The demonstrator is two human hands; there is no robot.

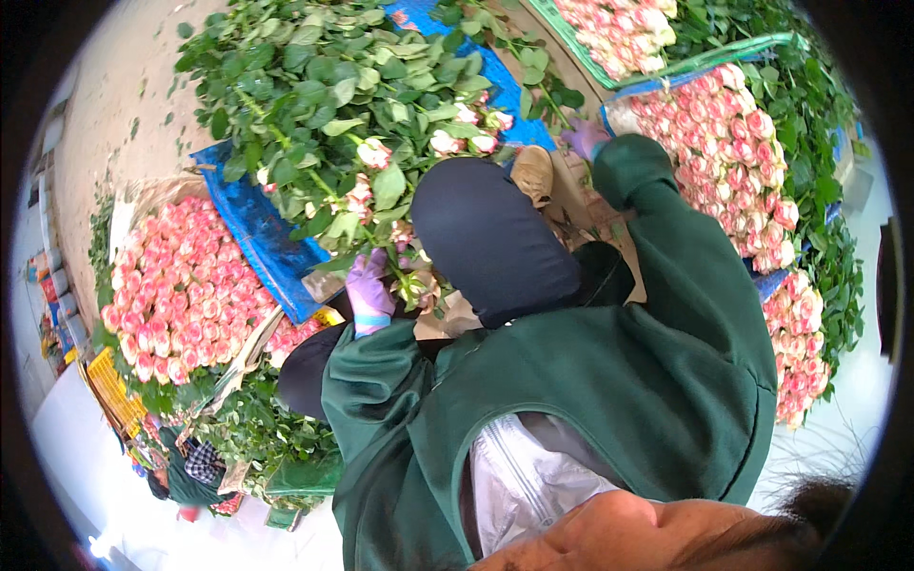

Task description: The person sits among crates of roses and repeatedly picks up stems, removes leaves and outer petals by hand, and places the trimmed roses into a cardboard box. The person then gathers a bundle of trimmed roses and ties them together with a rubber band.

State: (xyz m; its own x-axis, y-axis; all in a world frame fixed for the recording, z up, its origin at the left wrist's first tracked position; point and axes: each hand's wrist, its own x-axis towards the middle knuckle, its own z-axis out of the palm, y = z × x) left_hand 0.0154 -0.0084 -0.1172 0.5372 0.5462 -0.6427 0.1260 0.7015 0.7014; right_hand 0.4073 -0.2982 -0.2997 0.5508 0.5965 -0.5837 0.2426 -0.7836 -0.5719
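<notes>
My left hand (369, 289), in a purple glove, is among the front blooms of a heap of cut roses (307, 86). A green-white rose (414, 287) lies right beside its fingers. Leaves and blooms partly hide the fingertips, so a grip cannot be made out. Out to the right, my right hand (587, 138), also gloved, is closed around a leafy rose stem (548, 96) that slants up and away. Between the hands, my knee in dark cloth (493, 235) covers part of the work surface. Beneath the heap lies a blue sheet (260, 235).
Packed pink-and-white rose bunches (186, 285) stand at left; more wrapped rose bunches (721, 157) line the right side. Green netting (714, 57) edges the bunches at upper right. A yellow crate (118, 389) stands at far left. Another person (189, 467) is at lower left.
</notes>
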